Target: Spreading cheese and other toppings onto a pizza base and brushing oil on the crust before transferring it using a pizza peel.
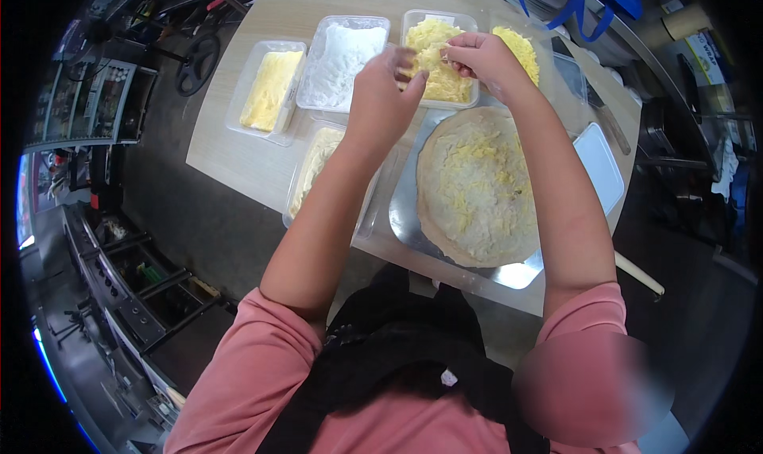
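Note:
My left hand [387, 90] is over the near left edge of a clear plastic tub of shredded cheese [444, 87]. Its thumb and fingers are spread, the fingertips blurred, and I see nothing held in it. Above the same tub, my right hand [486, 58] pinches a few pale shreds between thumb and fingers. Closer to me, a round flat dough base [477, 192] lies on a shiny metal sheet or peel [405, 207]. Flour and scattered yellow shreds cover its middle, and my right forearm hides its right edge.
Left stand tubs of white flour [351, 61], a yellow block [271, 87] and pale dough [322, 156]. Further right are finer yellow shreds [518, 52], a large knife [608, 120] and a white lid [599, 162]. A cream handle [641, 275] juts past the table's right edge.

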Motion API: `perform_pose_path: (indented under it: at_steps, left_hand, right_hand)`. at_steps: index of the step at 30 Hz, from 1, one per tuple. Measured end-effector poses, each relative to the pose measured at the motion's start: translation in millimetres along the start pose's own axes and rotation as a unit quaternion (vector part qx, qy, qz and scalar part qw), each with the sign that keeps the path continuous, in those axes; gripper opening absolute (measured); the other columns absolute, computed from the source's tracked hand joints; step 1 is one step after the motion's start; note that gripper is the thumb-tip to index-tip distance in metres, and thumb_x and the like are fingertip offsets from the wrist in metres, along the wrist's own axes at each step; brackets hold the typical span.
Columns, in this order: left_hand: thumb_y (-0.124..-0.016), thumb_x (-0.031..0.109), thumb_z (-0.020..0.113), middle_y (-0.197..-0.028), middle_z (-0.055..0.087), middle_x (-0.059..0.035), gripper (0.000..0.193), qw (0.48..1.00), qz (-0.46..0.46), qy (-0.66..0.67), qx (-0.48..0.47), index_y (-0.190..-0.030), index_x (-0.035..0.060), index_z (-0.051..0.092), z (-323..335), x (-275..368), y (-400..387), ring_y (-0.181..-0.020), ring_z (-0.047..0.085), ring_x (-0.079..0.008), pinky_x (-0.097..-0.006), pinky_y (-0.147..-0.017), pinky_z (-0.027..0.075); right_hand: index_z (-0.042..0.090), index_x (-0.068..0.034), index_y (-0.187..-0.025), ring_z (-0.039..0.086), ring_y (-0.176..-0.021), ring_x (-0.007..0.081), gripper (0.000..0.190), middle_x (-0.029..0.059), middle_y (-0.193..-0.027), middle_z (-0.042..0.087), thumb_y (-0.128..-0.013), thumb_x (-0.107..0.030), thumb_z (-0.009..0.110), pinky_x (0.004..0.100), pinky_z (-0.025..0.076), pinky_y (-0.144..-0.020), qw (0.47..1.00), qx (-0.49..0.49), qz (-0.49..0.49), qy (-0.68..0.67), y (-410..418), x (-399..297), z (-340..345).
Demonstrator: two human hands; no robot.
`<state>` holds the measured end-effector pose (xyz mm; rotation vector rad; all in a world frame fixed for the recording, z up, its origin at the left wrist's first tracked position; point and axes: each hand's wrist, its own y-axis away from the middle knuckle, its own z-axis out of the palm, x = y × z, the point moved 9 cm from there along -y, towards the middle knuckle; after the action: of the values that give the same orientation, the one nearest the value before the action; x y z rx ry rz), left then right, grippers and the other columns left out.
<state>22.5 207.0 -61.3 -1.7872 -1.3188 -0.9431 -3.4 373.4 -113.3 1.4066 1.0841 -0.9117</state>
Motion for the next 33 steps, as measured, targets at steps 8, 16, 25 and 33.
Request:
perform_pose_path:
  at_steps: [8, 16, 25, 33]
  left_hand:
    - [-0.078, 0.016, 0.072, -0.094, 0.069, -0.0092, 0.027, 0.975, 0.126, -0.177, -0.044, -0.104, 0.0094, 0.069, 32.5, 5.3, -38.3, -0.091, 0.063, -0.0254, -0.0343, -0.079, 0.052]
    - [-0.075, 0.015, 0.073, -0.093, 0.070, -0.0039, 0.024, 0.943, 0.183, -0.273, -0.049, -0.099, 0.0117, 0.068, 43.3, 3.7, -43.8, -0.088, 0.062, -0.0258, -0.0362, -0.080, 0.050]
    - [-0.077, 0.013, 0.070, -0.095, 0.069, -0.0073, 0.017, 0.962, 0.209, -0.172, -0.021, -0.094, 0.0082, 0.069, 43.4, 55.0, 22.6, -0.093, 0.061, -0.0289, -0.0377, -0.084, 0.048]
    - [-0.077, 0.011, 0.069, -0.093, 0.066, -0.0094, 0.016, 0.946, 0.194, -0.107, -0.238, -0.092, 0.0070, 0.068, 135.3, 53.9, 117.1, -0.093, 0.059, -0.0285, -0.0391, -0.085, 0.046]
  right_hand:
    - [0.066, 0.001, -0.094, 0.051, -0.062, 0.0063, 0.016, 0.0001, -0.075, 0.059, -0.085, -0.012, 0.065, 0.0188, 0.042, -0.057, 0.999, -0.018, 0.025, -0.008, -1.4, 15.0, -1.3]
    - [0.066, -0.004, -0.096, 0.051, -0.063, 0.0049, 0.014, -0.0029, -0.077, 0.059, -0.087, -0.015, 0.062, 0.0176, 0.043, -0.059, 0.987, -0.007, 0.059, -0.149, 40.8, 14.2, -32.2]
    - [0.068, -0.002, -0.090, 0.058, -0.067, 0.0089, 0.012, 0.0031, -0.076, 0.065, -0.081, -0.010, 0.069, 0.0238, 0.047, -0.063, 0.987, 0.058, 0.065, 0.132, 187.7, 54.8, -103.3]
    - [0.070, 0.002, -0.088, 0.066, -0.080, 0.0330, 0.016, 0.0199, -0.084, 0.066, -0.073, -0.003, 0.069, 0.0367, 0.052, -0.074, 0.931, 0.063, 0.010, 0.361, 206.7, 64.8, -64.1]
